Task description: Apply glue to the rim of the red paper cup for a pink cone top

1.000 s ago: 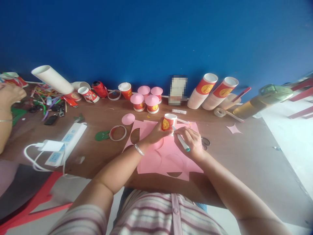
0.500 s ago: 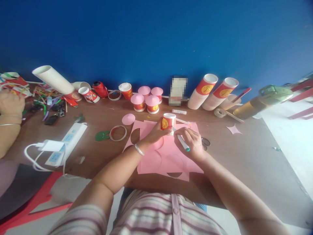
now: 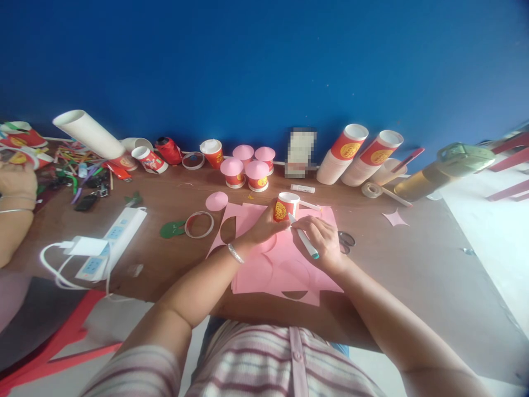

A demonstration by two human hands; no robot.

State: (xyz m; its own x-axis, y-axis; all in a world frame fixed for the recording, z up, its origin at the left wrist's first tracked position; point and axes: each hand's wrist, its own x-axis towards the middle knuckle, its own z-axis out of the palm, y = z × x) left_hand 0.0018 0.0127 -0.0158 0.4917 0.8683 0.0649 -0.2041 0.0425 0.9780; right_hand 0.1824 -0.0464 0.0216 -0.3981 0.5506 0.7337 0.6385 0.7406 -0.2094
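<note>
From here I see both forearms (image 3: 194,286) angled over the near edge of the tabletop (image 3: 397,264): left hand (image 3: 262,226) curled round a red paper cup (image 3: 286,206) above pink sheets (image 3: 253,271), right hand (image 3: 324,238) pinching a marker (image 3: 305,240).

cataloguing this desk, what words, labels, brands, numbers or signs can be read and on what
Nothing can be read for certain.
Red cup in the left hand: yellow emblem, too blurred.
Cup stacks: yellow emblems, too blurred.
White tube: any markings too small.
Marker: no lettering discernible.
Pixelated object: masked, unreadable.
</note>
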